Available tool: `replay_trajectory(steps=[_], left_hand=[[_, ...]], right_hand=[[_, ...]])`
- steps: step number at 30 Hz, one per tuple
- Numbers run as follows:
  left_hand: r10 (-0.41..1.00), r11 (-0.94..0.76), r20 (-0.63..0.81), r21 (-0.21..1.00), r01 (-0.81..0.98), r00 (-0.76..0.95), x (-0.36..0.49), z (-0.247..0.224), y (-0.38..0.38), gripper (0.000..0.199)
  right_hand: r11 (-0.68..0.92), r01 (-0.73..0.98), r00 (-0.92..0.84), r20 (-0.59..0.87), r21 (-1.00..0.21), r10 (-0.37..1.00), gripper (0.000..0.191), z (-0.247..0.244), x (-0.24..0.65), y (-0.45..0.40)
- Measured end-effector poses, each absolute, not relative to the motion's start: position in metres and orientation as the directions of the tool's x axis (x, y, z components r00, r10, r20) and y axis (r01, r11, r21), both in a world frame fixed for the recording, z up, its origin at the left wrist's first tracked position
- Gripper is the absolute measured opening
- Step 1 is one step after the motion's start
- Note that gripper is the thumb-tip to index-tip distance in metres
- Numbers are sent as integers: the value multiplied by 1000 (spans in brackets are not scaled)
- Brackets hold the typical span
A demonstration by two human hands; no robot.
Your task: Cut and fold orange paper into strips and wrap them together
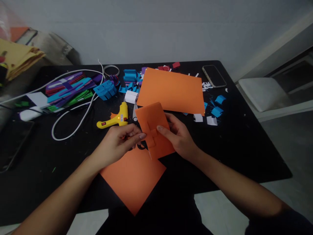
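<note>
Both hands hold up a folded piece of orange paper (156,119) above the table's front part. My left hand (122,140) pinches its left edge between thumb and fingers. On the other side, my right hand (179,135) grips the right edge, thumb lying on the front face and fingers behind. A small orange strip (151,138) lies against that face between the two thumbs. Under my left hand, a flat orange sheet (134,179) rests at the table's front edge. A pair of scissors (141,146) is mostly hidden behind my left hand and the held paper.
A yellow glue gun (114,117) lies left of the held paper. Behind it are blue folded paper pieces (105,89) and bundled coloured strips (70,88). A white cable (84,119) loops at left. Orange sheets (171,91), paper scraps (217,111) and a phone (214,76) sit farther back.
</note>
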State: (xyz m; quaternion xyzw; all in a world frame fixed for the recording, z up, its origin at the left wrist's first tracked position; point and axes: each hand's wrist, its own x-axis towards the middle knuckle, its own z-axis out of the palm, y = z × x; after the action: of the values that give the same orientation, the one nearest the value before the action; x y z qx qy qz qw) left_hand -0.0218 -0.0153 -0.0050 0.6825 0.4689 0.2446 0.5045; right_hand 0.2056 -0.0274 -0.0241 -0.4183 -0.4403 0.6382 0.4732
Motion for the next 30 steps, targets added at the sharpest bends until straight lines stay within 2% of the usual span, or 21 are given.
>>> replay_trajectory(steps=[5,16,21,30], left_hand=[[884,-54,-137,919,390,447,-23,-7,-16,32],[892,-53,-126,924,379,433,-22,-7,-17,32],[897,-52,-120,927,372,425,-23,-6,-17,34],[895,-48,-132,922,384,427,-23,-6,-17,33]], right_hand=[[-155,-224,-195,-111,-962,974,45,-25,206,-26],[-208,-161,-230,-169,-965,959,37,-22,208,-25],[-273,-191,-256,-220,-943,941,33,-22,208,-26],[-298,-227,-270,-234,-927,934,26,-21,208,-27]])
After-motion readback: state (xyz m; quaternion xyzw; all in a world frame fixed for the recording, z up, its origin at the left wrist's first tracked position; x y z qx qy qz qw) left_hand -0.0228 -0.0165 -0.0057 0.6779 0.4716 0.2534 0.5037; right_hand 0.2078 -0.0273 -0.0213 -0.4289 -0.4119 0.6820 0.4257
